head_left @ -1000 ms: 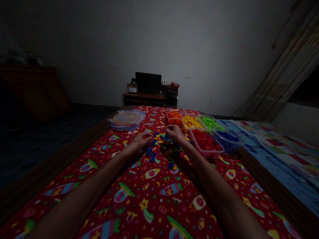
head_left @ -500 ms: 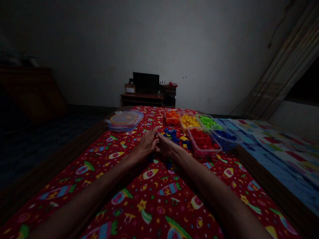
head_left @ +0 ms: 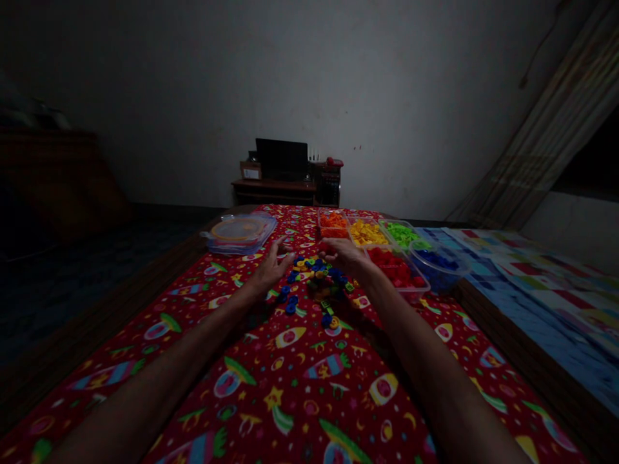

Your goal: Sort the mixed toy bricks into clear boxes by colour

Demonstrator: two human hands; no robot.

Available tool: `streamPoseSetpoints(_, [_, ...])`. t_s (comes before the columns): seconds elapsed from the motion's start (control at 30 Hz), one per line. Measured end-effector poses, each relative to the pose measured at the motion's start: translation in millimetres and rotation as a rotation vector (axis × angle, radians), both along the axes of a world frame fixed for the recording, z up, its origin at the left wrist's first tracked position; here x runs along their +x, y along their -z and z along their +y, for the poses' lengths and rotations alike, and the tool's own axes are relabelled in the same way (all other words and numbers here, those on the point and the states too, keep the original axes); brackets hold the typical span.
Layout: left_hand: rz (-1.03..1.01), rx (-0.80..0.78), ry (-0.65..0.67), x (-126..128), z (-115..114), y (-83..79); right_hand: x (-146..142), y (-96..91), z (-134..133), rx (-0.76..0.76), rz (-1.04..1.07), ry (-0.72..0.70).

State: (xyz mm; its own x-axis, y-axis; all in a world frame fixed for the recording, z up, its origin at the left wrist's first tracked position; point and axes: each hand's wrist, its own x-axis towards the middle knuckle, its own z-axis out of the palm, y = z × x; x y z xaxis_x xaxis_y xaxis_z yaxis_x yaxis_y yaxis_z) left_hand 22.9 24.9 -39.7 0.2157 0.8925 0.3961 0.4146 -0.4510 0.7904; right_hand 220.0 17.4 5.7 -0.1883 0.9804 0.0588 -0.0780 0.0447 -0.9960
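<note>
A mixed pile of small plastic pieces (head_left: 316, 267), blue, yellow and green, lies on the red patterned cloth (head_left: 285, 361). To its left is my left hand (head_left: 271, 265), fingers apart and holding nothing. My right hand (head_left: 344, 253) is over the pile's far right side, fingers bent together around what looks like a red plastic piece (head_left: 325, 247); its exact shape is too dark to tell. Just right of that hand stands a clear box of red pieces (head_left: 396, 270). A few loose blue pieces (head_left: 291, 305) lie at the pile's near edge.
Behind the red box are boxes of orange pieces (head_left: 333, 222), yellow pieces (head_left: 367, 232) and green pieces (head_left: 401, 235). A round tub of blue pieces (head_left: 438, 263) stands at the right edge. Stacked clear lids (head_left: 239, 233) lie at the far left.
My hands were close together over the pile and have drawn apart, uncovering it. The left moved left; the right moved right and slightly away, with something red now at its fingertips.
</note>
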Motion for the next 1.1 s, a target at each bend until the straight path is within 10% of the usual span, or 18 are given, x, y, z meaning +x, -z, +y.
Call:
streamPoseSetpoints(0.17, [0.113, 0.01, -0.064, -13, 19, 25.6, 80, -30.9, -3, 0.326, -0.866, 0.415])
streamPoseSetpoints(0.33, [0.197, 0.009, -0.095, -21, 30, 45.7, 118, -39.1, -16, 0.254, -1.275, 0.512])
streamPoseSetpoints(0.47, [0.239, 0.014, -0.116, -22, 30, 48.1, 124, -42.1, -23, 0.155, -1.374, 0.478])
streamPoseSetpoints(0.73, [0.223, 0.032, -0.119, -19, 27, 50.9, 128, -47.4, -18, 0.452, -1.175, 0.722])
streamPoseSetpoints(0.9, [0.244, 0.06, -0.104, -17, 22, 49.0, 86, -37.6, -3, 0.527, -1.052, 0.492])
streamPoseSetpoints(1.1, [0.298, 0.101, -0.09, -17, 23, 50.0, 30, 15.7, -2, 0.555, -1.34, 0.307])
